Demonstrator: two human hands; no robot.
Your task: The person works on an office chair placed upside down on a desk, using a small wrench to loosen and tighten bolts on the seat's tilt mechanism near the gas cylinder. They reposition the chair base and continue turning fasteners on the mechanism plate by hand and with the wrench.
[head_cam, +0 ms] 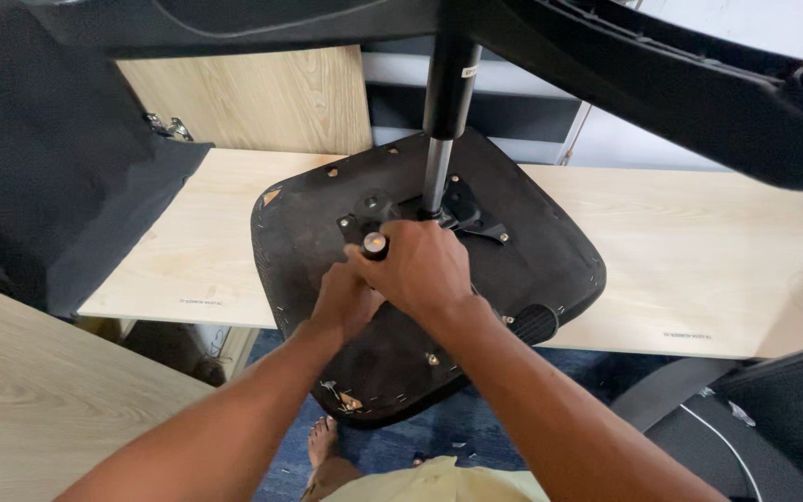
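Observation:
An upturned black office chair seat (532, 251) lies on a light wooden board (699, 251), its underside facing up. A gas lift column (439, 158) rises from the metal mechanism plate (471, 218) at the seat's centre. My right hand (415, 265) is closed around a black tool handle with a metal end (375, 245), held against the mechanism. My left hand (341, 302) sits just below it, fingers curled under the right hand and touching the seat underside; what it grips is hidden.
The chair's black star base (662, 74) spans the top of the view. Black fabric (48, 167) hangs at left over a wooden panel (262, 98). Another wooden surface (39, 400) is at lower left. A black chair part with a white cable (755, 428) lies lower right. My bare foot (325, 442) stands on blue carpet.

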